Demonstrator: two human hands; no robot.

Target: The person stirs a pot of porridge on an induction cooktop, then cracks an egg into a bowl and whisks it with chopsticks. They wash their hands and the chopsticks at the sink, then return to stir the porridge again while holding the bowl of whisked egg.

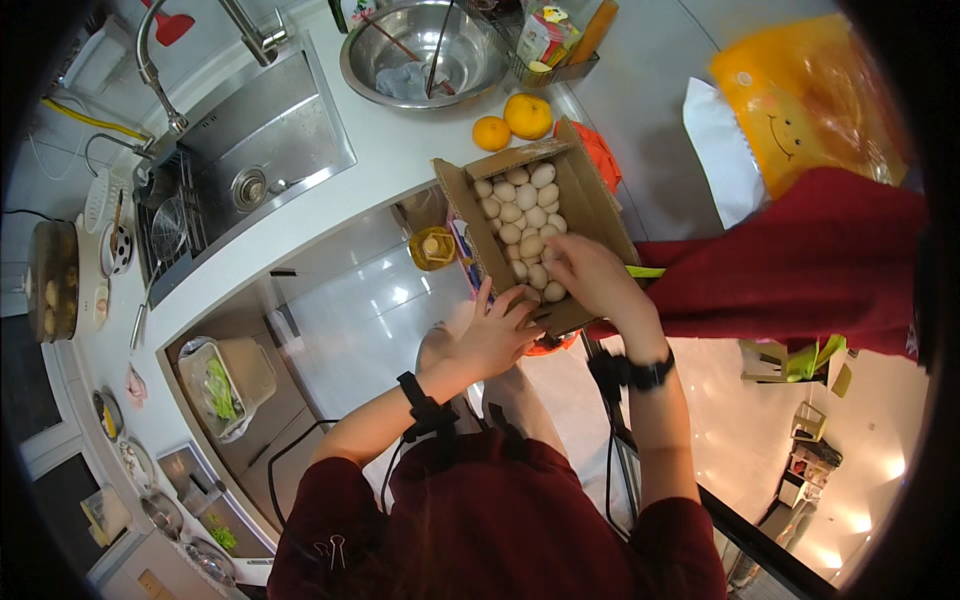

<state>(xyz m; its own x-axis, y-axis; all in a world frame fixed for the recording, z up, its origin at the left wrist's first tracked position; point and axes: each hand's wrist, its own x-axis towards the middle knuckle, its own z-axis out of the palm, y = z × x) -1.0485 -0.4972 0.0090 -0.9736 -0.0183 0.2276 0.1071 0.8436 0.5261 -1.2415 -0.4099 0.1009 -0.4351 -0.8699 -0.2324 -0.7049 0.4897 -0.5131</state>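
Observation:
An open cardboard box [600, 196] filled with several pale eggs [526, 196] stands before me at the counter's end. My right hand [592, 274] reaches in over its right side, fingers curled down at the eggs; whether it grips one is hidden. At the near left corner of the box rests my left hand [499, 330], its fingers spread over the edge beside the nearest eggs. Orange plastic [596, 154] shows behind the box and also beneath its near end. Two orange citrus fruits [528, 116] lie on the counter just beyond the box.
A steel bowl [480, 56] holding chopsticks stands beyond the fruits, beside a wire basket [559, 71]. The sink [262, 127] is at upper left. Below the counter edge are an oil bottle [433, 249] and a lined bin [251, 375]. Dark red cloth [810, 262] hangs at right.

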